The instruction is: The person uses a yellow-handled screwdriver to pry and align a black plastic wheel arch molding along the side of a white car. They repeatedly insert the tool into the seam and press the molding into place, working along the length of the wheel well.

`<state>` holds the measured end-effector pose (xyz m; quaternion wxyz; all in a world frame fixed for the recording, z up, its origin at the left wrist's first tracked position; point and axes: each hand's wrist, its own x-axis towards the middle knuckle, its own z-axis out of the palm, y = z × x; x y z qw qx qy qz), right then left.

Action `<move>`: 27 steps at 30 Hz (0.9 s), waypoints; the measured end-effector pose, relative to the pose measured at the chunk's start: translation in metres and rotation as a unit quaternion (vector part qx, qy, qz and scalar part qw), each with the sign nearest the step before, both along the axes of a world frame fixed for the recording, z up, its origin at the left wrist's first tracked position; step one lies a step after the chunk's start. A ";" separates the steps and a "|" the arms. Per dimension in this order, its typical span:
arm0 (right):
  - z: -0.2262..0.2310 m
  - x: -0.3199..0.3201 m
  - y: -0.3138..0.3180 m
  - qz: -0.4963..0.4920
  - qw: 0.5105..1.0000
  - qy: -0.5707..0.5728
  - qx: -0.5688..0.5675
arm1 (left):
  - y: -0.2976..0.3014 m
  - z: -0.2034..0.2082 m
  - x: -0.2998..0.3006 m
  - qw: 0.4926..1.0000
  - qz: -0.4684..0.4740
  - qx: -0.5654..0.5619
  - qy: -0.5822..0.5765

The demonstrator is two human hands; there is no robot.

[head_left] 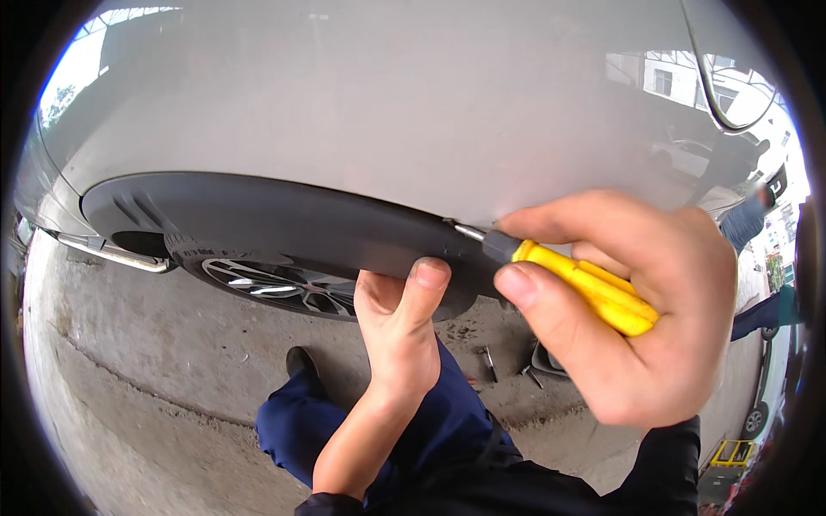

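A screwdriver [594, 291] with a yellow handle and dark collar is gripped in my right hand [667, 297]. Its metal tip touches the seam where the black wheel arch trim [288, 219] meets the silver-grey car body panel [344, 95]. My left hand [403, 331] holds the lower edge of that trim, left of the screwdriver. The left thumb presses on the trim's outer face, while the fingers are tucked behind it, out of sight. Under the arch, part of the wheel [280, 284] shows its spoked rim.
Slim tools [490, 363] lie on the concrete floor [172, 344] below the trim, beside a dark object [548, 359] partly hidden by my right hand. A person [745, 222] is at the right edge, near a yellow frame [731, 453] and another car [759, 417].
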<state>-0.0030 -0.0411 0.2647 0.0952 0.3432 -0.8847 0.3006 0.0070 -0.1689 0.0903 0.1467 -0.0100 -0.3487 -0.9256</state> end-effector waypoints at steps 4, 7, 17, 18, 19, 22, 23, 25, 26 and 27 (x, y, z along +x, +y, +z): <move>0.006 0.003 -0.026 0.012 1.000 -0.004 -0.024 | -0.007 -0.001 0.004 0.998 -0.003 0.015 -0.069; 0.033 0.002 -0.044 0.039 0.982 0.136 0.129 | 0.002 -0.006 0.000 0.997 -0.017 0.043 -0.056; 0.036 0.007 -0.012 -0.005 0.989 0.041 0.145 | -0.006 0.008 0.001 0.999 -0.012 0.007 -0.032; 0.031 0.009 -0.005 -0.021 0.991 0.017 0.128 | -0.007 0.006 0.002 0.999 -0.012 0.006 -0.034; 0.024 0.012 0.000 -0.037 0.994 0.015 0.100 | -0.005 0.008 0.001 0.999 -0.016 0.004 -0.037; 0.005 0.009 0.009 -0.038 0.995 0.058 0.068 | -0.004 0.009 0.004 0.999 -0.016 0.007 -0.043; 0.003 0.010 0.010 -0.050 0.995 0.059 0.070 | -0.005 0.008 0.005 0.999 -0.016 0.008 -0.047; -0.001 0.012 0.012 -0.073 0.993 0.062 0.075 | -0.006 0.006 0.006 0.998 -0.014 0.011 -0.056; -0.006 0.008 0.018 -0.071 0.988 0.092 0.100 | -0.006 0.008 0.006 0.999 -0.017 0.012 -0.036; -0.013 0.004 0.025 -0.068 0.982 0.122 0.125 | -0.006 0.007 0.005 0.999 -0.017 0.010 -0.024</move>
